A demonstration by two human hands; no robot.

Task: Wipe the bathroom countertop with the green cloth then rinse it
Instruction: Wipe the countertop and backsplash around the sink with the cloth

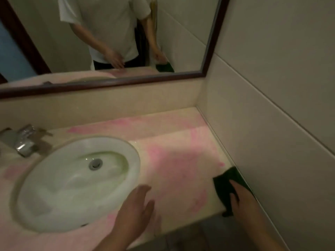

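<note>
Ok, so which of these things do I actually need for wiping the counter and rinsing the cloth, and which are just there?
For the job: green cloth under the right hand, pink-smeared countertop, faucet, sink.
Just there: mirror, wall tiles.

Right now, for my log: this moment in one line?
wiping | right hand: on green cloth, countertop right edge | left hand: open beside sink

green cloth (223,180) partly under right hand (243,200), faucet (23,140) blurred, perhaps cropped
</note>
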